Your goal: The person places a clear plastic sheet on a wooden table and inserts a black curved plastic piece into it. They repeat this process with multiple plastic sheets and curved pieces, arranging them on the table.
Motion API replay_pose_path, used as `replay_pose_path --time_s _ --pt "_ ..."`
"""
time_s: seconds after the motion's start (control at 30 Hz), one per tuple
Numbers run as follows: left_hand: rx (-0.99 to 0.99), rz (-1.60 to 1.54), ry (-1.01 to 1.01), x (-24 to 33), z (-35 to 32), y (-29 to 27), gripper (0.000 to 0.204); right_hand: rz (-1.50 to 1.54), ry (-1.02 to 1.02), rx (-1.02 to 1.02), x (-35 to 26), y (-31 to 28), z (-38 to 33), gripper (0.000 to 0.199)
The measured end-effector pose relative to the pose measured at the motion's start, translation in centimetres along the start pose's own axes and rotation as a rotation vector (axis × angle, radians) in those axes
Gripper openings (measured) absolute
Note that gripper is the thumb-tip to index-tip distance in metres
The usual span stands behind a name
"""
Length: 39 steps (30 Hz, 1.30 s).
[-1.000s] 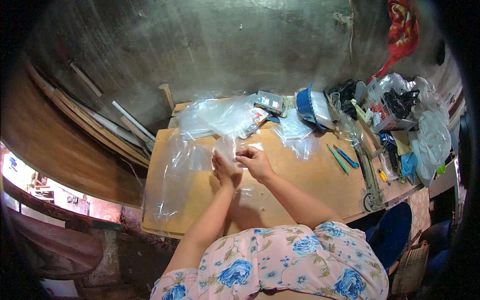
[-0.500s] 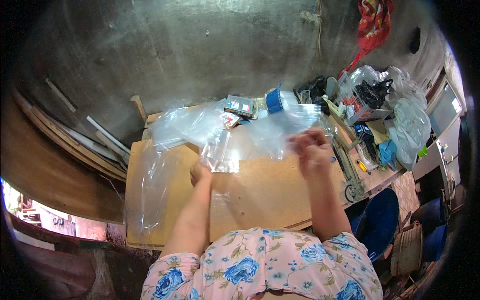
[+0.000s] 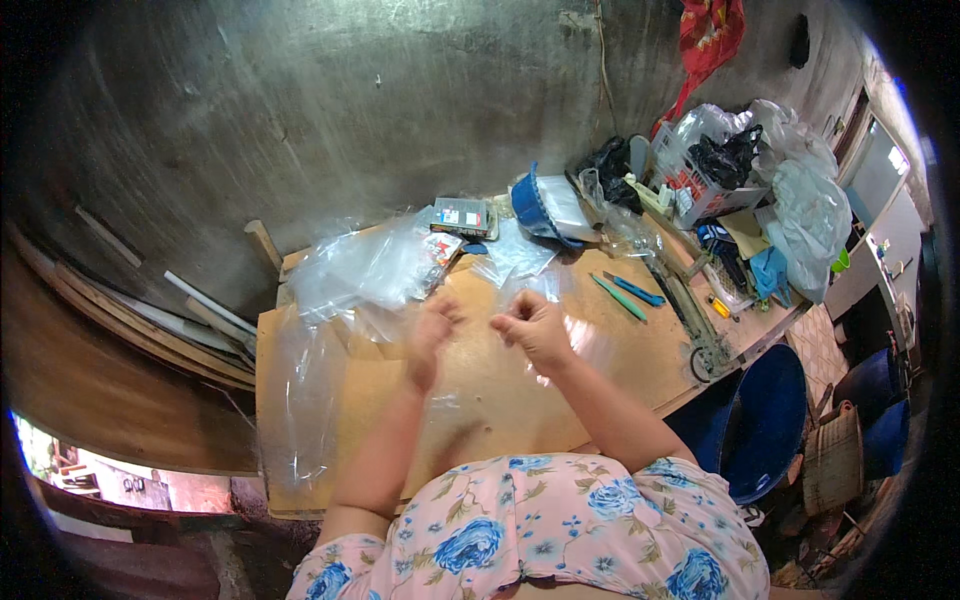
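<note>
Over the middle of the wooden table, my right hand (image 3: 536, 330) is pinched on a clear plastic bag (image 3: 588, 345), whose blurred, shiny film trails beside the wrist. My left hand (image 3: 433, 335) is raised a short way to its left, apart from it. Motion smears those fingers, so their grip does not show. Beyond the left hand lies a heap of clear plastic bags (image 3: 365, 265). Another stretch of clear film (image 3: 305, 400) lies along the table's left side. Farther back, past my right hand, is a small pile of clear plastic (image 3: 520, 250).
A blue plastic basin (image 3: 533, 208) leans on its side at the back. Right of my hands lie a green pen-like tool (image 3: 620, 298) and a blue cutter (image 3: 640, 290). A long metal bar device (image 3: 690, 310) borders them. A crate (image 3: 700, 200) stuffed with bags stands back right.
My right hand has moved left, close to my left hand, bringing the plastic with it. My left hand has lifted and shifted slightly right. The green tool and blue cutter have come into view.
</note>
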<state>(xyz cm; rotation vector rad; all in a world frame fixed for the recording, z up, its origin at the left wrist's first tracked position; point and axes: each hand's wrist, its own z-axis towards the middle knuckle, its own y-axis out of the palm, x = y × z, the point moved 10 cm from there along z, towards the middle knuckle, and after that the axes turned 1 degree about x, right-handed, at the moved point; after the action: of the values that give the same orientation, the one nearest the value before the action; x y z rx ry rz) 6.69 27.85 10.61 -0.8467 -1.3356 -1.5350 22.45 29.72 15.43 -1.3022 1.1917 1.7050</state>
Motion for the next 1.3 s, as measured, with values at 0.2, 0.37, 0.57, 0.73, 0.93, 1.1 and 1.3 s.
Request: replay_pose_path --time_s 0.2,0.37,0.57,0.73,0.93,1.1,1.3 --pt "0.254 0.165 0.104 2.3 -5.4 3.8 0.029 0.353 0.25 -0.041 3.5 5.4 -1.1 0.027" --pt "0.488 0.351 0.022 2.6 -6.1 -2.7 0.024 0.104 0.039 0.148 3.6 -0.4 1.3 0.034" --pt "0.931 0.891 0.178 7.7 -5.6 -17.2 0.029 0.102 -0.066 0.391 2.2 -11.8 1.8 0.031" --pt "1.159 0.484 -0.008 6.0 -5.4 -29.2 0.027 -0.116 -0.186 0.667 -0.3 -18.9 -2.2 0.03" --pt "0.949 0.588 -0.153 0.5 -0.4 -30.9 0.083 -0.012 0.091 0.37 1.5 -14.8 -2.9 0.018" --pt "0.091 1.017 0.353 1.3 0.9 -1.2 0.099 -0.217 0.28 -0.152 0.5 -6.8 -3.7 0.008" --pt "-0.547 0.48 0.067 1.9 -2.4 12.8 0.077 -0.184 0.179 -0.45 -2.9 -2.2 -3.6 0.005"
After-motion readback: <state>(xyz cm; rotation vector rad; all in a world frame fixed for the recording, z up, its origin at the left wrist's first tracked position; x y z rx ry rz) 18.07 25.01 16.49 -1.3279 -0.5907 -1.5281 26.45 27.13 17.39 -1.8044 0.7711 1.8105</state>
